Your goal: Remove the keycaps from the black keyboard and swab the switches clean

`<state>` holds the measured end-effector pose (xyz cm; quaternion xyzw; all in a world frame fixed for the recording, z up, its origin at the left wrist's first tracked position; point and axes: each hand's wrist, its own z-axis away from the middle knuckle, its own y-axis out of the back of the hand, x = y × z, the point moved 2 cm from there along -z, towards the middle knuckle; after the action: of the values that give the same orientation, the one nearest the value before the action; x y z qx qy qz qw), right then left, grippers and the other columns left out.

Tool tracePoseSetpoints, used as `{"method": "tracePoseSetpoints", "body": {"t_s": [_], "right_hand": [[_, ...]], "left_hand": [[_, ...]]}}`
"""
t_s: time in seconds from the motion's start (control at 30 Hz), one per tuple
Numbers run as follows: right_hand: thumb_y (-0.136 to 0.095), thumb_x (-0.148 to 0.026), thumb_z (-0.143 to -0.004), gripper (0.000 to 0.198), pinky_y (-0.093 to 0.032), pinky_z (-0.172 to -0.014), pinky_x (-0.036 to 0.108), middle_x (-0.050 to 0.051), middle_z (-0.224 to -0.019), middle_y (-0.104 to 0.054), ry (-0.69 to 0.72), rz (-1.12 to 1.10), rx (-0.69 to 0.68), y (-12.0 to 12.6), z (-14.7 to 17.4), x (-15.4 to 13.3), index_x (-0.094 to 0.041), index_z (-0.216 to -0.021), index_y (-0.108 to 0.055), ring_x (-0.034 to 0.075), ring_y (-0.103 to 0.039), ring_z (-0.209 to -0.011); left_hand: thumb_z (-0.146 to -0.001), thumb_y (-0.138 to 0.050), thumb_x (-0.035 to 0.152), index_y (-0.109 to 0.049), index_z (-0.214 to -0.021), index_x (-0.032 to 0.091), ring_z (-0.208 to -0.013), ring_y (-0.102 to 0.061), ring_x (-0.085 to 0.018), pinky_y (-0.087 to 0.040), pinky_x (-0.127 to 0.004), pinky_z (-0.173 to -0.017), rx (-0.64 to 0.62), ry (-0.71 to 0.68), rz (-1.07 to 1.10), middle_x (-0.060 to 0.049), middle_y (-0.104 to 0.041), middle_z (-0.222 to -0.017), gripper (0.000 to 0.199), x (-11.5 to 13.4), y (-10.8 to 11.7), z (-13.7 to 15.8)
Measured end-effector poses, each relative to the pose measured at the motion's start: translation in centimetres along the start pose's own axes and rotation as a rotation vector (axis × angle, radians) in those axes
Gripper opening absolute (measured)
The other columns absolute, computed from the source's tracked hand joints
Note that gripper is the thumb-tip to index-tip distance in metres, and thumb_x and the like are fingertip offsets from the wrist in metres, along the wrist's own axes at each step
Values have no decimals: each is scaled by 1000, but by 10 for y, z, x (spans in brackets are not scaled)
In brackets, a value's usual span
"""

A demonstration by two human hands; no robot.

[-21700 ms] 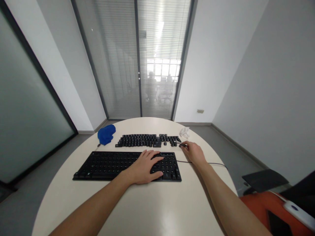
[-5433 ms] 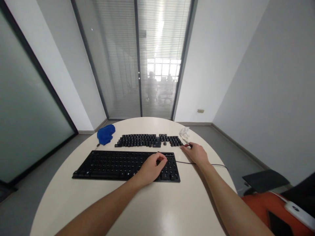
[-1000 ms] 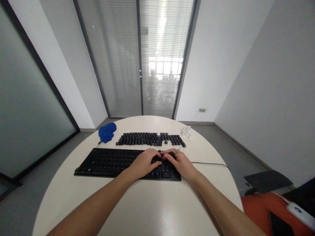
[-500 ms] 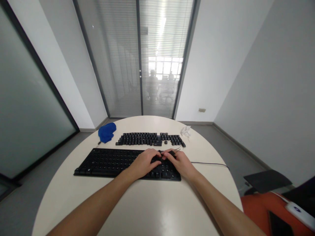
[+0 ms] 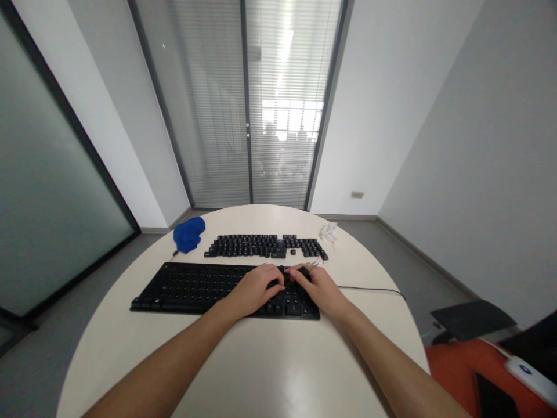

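Observation:
A black keyboard (image 5: 195, 288) lies across the table, its left part stripped of keycaps and several caps showing on its right part. My left hand (image 5: 256, 287) rests over the right half, fingers curled and thumb meeting the forefinger; whatever is between them is hidden. Beside it, my right hand (image 5: 321, 290) is closed around a small dark keycap puller (image 5: 305, 271), whose thin wire ends stick out past the fingers. Beyond the keyboard, black keycaps (image 5: 243, 245) are laid out in rows.
A blue cloth (image 5: 188, 234) lies at the table's left rim, and a crumpled white tissue (image 5: 328, 232) at the far right. The keyboard's cable (image 5: 369, 289) runs off the right edge of the round table (image 5: 278, 360). An orange chair (image 5: 456, 371) stands at the lower right.
My left thumb and forefinger have come together. The wire ends by my right hand have tilted slightly. The keyboard and the laid-out keycaps have stayed put.

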<state>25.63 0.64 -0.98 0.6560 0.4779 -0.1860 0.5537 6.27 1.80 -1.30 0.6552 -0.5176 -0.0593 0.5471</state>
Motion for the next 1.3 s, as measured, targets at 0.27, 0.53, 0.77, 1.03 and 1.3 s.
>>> {"method": "tracePoseSetpoints", "body": {"t_s": [0.27, 0.53, 0.77, 1.03, 1.3], "right_hand": [[-51, -44, -97, 32, -46, -86, 33, 3, -93, -75, -23, 27, 1, 2, 0, 1, -23, -91, -73, 22, -66, -91], [-53, -44, -96, 34, -46, -87, 34, 5, -96, -75, -28, -2, -12, 2, 0, 0, -20, -82, -73, 22, -66, -93], [-53, -41, -96, 29, -48, -89, 37, 6, -97, -75, 2, 37, 2, 2, 0, -1, -22, -92, -74, 24, -66, -94], [-52, -41, -97, 32, -47, -89, 36, 5, -98, -75, 6, 30, -4, 2, 0, 0, -22, -83, -73, 23, -66, -95], [-54, -40, -96, 28, -48, -87, 35, 4, -92, -76, -10, 31, 11, 1, -1, 2, -21, -93, -74, 23, -67, -91]], "left_hand": [[-90, -63, 20, -61, -96, 21, -96, -59, -20, -45, -32, -87, 17, 13, 21, -3, -65, -98, 7, 1, 0, 1], [-87, -67, 21, -62, -106, 21, -104, -60, -22, -46, -35, -93, 11, 54, 26, -5, -67, -109, 20, -3, -4, 0], [-86, -68, 19, -63, -106, 23, -102, -61, -22, -46, -35, -94, 11, 60, 54, -3, -69, -108, 21, -4, -3, 0], [-87, -67, 21, -63, -107, 22, -105, -60, -22, -46, -36, -96, 14, 32, 43, -5, -68, -109, 20, -2, -2, 0], [-95, -55, 25, -64, -106, 21, -104, -60, -21, -45, -35, -95, 29, -6, 50, -6, -69, -108, 14, 2, 1, 0]]}}
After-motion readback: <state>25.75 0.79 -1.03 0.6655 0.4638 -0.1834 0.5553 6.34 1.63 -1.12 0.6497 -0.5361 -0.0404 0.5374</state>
